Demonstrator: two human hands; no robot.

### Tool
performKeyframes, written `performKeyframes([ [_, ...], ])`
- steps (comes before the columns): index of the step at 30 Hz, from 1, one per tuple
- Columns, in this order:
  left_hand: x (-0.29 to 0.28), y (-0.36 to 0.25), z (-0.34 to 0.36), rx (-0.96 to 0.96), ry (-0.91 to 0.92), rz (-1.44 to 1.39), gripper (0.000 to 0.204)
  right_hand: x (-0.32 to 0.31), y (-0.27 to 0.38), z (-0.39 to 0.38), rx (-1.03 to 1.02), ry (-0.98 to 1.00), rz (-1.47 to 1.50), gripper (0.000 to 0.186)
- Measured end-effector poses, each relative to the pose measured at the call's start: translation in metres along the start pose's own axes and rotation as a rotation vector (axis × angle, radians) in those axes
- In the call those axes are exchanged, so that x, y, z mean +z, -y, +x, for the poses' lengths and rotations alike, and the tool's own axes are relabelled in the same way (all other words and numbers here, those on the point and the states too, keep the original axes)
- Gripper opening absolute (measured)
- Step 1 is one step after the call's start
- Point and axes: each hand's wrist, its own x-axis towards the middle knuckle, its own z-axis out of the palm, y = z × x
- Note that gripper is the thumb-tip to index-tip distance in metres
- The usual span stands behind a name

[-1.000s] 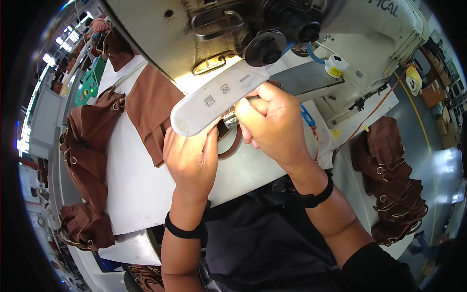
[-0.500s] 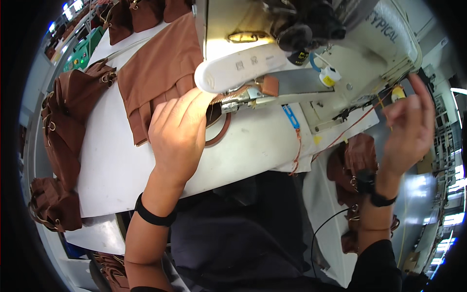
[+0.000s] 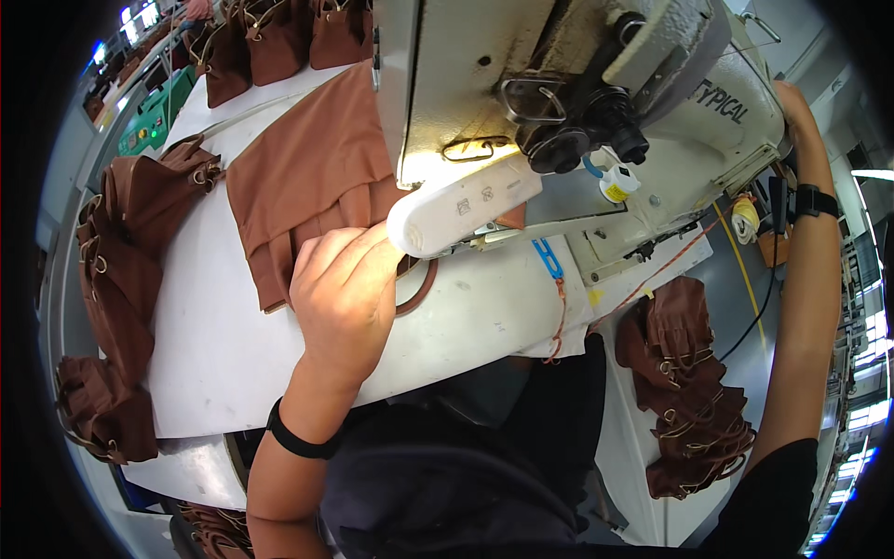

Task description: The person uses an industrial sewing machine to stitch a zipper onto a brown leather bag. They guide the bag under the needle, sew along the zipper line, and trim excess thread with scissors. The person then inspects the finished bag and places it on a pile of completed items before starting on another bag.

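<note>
My left hand grips the brown bag piece beside a white oblong guard, which hides the fingertips. A brown handle loop curves out beside that hand. The sewing machine stands over the guard, its light shining on the work. At upper right my right hand reaches to the end of the machine's head; its fingers are mostly hidden behind it. A blue plastic tool on a cord and a small white container with a blue tube are near the machine bed.
Brown bags stand at the back left, lie along the table's left edge and are heaped at the right. The white table has a green control box beyond it. A cord hangs by my right arm.
My right hand has left the work under the guard and moved right and up to the far end of the machine. My left hand stays at the work.
</note>
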Motion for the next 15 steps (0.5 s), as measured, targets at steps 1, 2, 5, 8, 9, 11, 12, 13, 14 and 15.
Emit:
performKeyframes([
  [1, -0.002, 0.000, -0.001, -0.009, 0.010, -0.005, 0.022, 0.007, 0.004, -0.007, -0.005, -0.038, 0.000, 0.057],
  [2, -0.004, 0.001, -0.001, -0.009, 0.011, 0.013, 0.022, 0.013, 0.009, -0.012, 0.008, -0.020, -0.007, 0.057],
  [5, 0.000, 0.003, 0.001, 0.003, 0.010, -0.006, 0.022, 0.001, 0.013, -0.006, 0.095, 0.115, -0.069, 0.058],
  [8, 0.001, 0.002, 0.001, -0.015, 0.002, -0.010, 0.021, 0.008, 0.002, -0.017, 0.048, -0.115, 0.197, 0.057],
  [9, 0.000, 0.001, 0.001, -0.016, 0.010, -0.012, 0.020, 0.022, -0.006, -0.029, 0.003, -0.208, 0.318, 0.056],
  [11, -0.002, 0.000, 0.002, -0.027, 0.012, -0.007, 0.020, 0.066, -0.039, -0.076, -0.312, -0.554, 0.555, 0.052],
  [12, -0.002, 0.002, 0.002, -0.029, 0.006, -0.007, 0.020, 0.088, -0.052, -0.099, -0.131, -0.764, 0.346, 0.060],
  [13, -0.001, 0.001, 0.003, -0.029, 0.009, -0.015, 0.020, 0.097, -0.087, -0.111, 0.003, -0.699, 0.162, 0.070],
  [14, -0.001, 0.000, 0.003, -0.029, 0.013, -0.025, 0.020, 0.092, -0.102, -0.111, -0.010, -0.681, 0.212, 0.070],
  [15, 0.001, -0.001, 0.002, -0.028, -0.001, -0.025, 0.020, 0.090, -0.118, -0.111, -0.018, -0.660, 0.267, 0.070],
])
